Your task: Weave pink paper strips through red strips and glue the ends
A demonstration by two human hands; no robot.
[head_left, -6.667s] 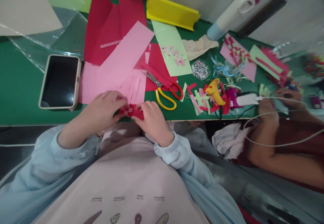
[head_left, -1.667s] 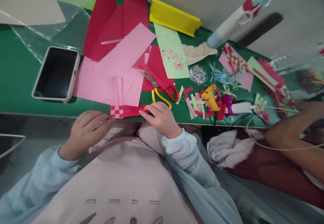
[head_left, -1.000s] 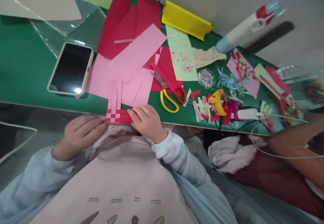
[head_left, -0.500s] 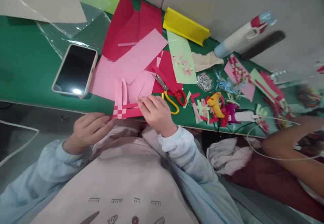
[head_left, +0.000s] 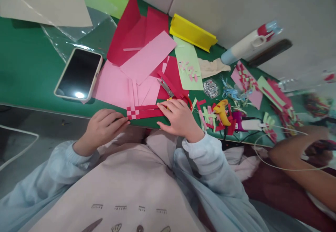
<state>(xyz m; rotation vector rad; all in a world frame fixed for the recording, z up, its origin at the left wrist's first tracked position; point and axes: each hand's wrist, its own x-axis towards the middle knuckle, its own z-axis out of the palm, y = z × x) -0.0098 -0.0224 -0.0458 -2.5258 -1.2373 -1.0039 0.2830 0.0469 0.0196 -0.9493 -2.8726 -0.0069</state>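
Pink and red paper strips, woven into a small checkered piece (head_left: 133, 112), lie at the green table's front edge. My left hand (head_left: 104, 129) pinches the lower left corner of the weave between thumb and fingers. Loose red strips (head_left: 151, 112) run right from it, and loose pink strips (head_left: 133, 93) point away from me. My right hand (head_left: 180, 118) rests over the right ends of the red strips, fingers spread and thumb apart. Beyond it lie scissors (head_left: 167, 88) with open blades, their yellow handle partly hidden by the hand.
A phone (head_left: 78, 73) lies left of pink sheets (head_left: 110, 85). Red card, a yellow tray (head_left: 193, 32), a cup of beads (head_left: 211, 88), paper scraps and a white bottle (head_left: 244, 46) spread rightward. Another person's arm (head_left: 294, 151) is at the right edge.
The woven piece has shifted right with my left hand. My right hand has moved right along the red strips, and its fingers have spread. The pink strips now lie flatter.
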